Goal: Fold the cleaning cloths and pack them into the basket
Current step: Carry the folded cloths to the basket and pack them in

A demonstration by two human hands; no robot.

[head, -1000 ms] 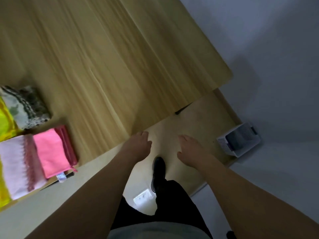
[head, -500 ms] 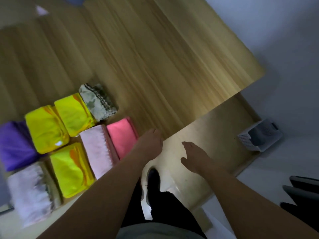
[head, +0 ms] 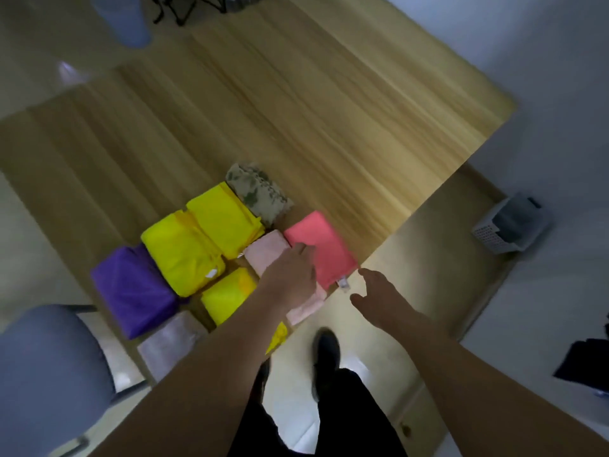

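I see my left hand stretched forward over the near edge of the counter, palm down, fingers fairly straight and lying on the pale pink cloth, with the fingertips reaching the edge of the coral cloth beside it. It grips nothing that I can make out. My right hand hangs off the counter's edge, just beside the corner of the coral cloth, fingers spread loosely and holding nothing.

The folded cloths sit packed together at the near edge of the counter: a purple cloth, three yellow cloths, a patterned cloth at the far end, a lilac cloth nearest me, and the two pink ones. The basket stands on the floor to the right, well apart from the counter. A blue-grey chair shows at lower left.

Compared with half a second ago, the view has swung left, so the cloths now lie nearer the middle and the basket sits farther right. My left hand has moved from the counter's edge beside the coral cloth onto the pale pink one. My right hand has come closer to the coral cloth's corner.
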